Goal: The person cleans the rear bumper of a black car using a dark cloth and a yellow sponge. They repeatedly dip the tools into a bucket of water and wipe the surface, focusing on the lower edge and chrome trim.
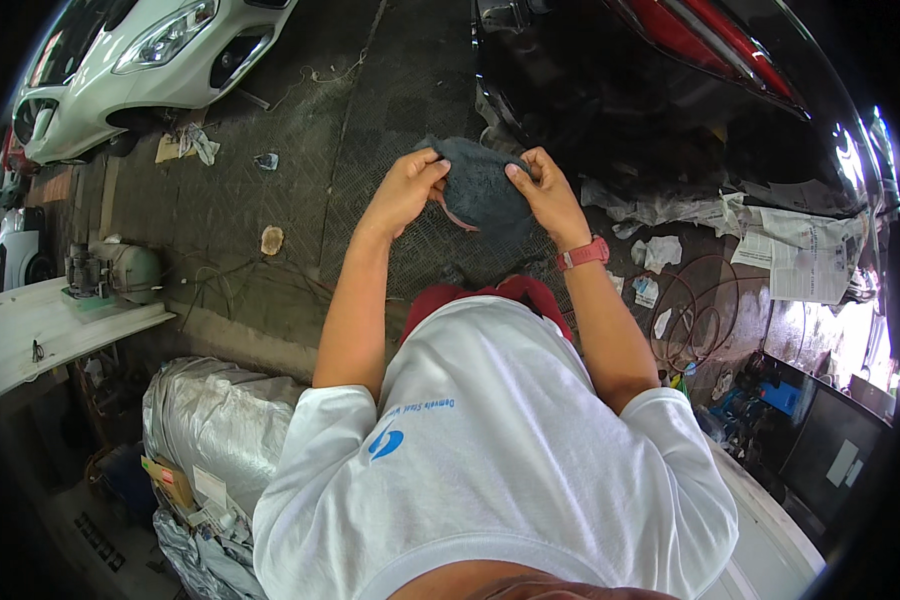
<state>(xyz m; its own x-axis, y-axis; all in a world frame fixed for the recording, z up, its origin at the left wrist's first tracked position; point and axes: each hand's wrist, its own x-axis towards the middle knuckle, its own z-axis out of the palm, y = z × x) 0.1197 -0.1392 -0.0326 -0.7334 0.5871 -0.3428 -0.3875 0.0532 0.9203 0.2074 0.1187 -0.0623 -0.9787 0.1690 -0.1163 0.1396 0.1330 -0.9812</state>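
Observation:
A dark grey, fuzzy cloth [485, 185] is stretched between my two hands, over the dark floor and in front of the black car. My left hand [413, 190] pinches its left edge, thumb on top. On the opposite edge, my right hand [550, 198] grips it the same way, with a red watch [582, 254] on that wrist. A bit of pinkish edge shows under the cloth's lower left; I cannot make out what it is. The fingers beneath the cloth are partly hidden.
A black car [610, 100] with a red tail light stands close ahead on the right, newspaper sheets [805, 250] beside it. A white car [160, 60] is far left. A coiled hose [695, 310] lies right; a silvery cover [220, 410] and a bench-mounted machine [120, 270] are left.

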